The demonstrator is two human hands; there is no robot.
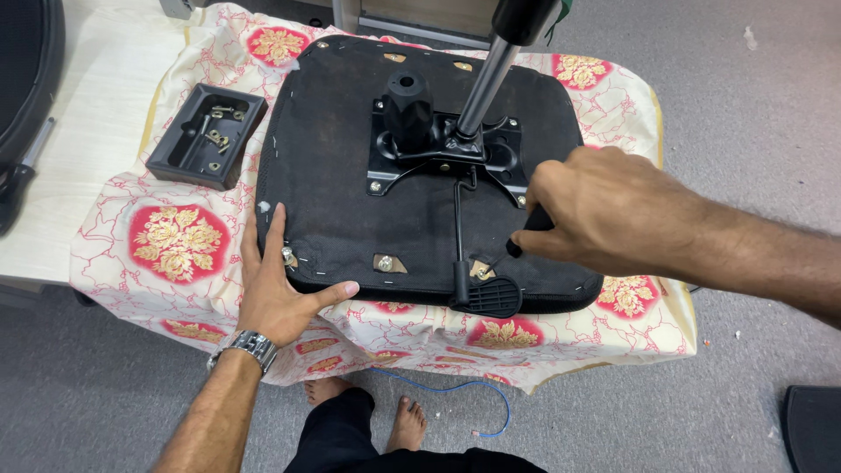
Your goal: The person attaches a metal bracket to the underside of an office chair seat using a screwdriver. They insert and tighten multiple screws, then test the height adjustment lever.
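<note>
An upside-down black chair seat (350, 210) lies on a cloth-covered table. A black metal mechanism plate (438, 149) with a gas-lift column (486, 79) is fixed at its centre. My left hand (276, 285) rests flat on the seat's near left corner, fingers spread, beside a screw (286, 255). My right hand (596, 215) grips a black-handled screwdriver (526, 229); its tip points down at a bracket (480, 269) near the seat's front edge, next to the black lever paddle (491, 296).
A black plastic tray (207, 136) holding several screws sits on the floral cloth (175, 241) to the left. Part of a black chair (26, 79) is at far left. A blue wire (473, 394) lies on the grey carpet by my bare feet.
</note>
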